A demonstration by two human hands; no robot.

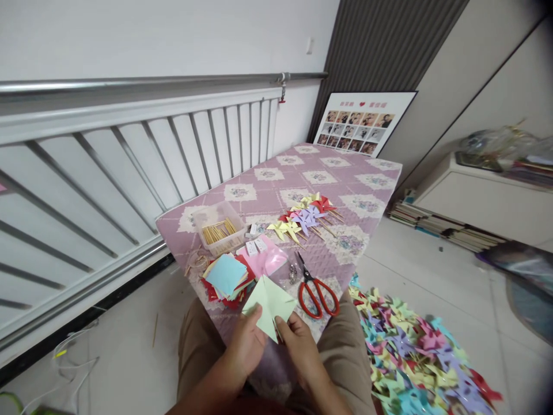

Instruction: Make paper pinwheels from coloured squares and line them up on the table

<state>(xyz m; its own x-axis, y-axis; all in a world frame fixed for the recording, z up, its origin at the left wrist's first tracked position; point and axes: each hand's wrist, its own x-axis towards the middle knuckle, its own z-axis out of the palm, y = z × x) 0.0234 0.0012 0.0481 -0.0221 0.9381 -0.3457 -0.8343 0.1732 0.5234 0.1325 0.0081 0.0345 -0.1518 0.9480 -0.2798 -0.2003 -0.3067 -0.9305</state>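
A pale green paper square (270, 302), with slits running in from its corners, is held over the near edge of the table. My left hand (249, 340) grips its left side with the thumb on top. My right hand (296, 340) pinches the near right part of the sheet. Just right of the paper lie scissors (317, 294) with red handles, blades pointing away. Left of it is a stack of coloured paper squares (227, 276), light blue on top. Several finished paper pinwheels (306, 218) on sticks lie further back.
A clear plastic box (219, 227) holds short wooden sticks. A pink packet (265, 256) and a small bag of metal pins (294, 272) lie nearby on the patterned tablecloth (319, 177). Many pinwheels are heaped on the floor (415, 351) at right. A white radiator (142, 167) stands along the left.
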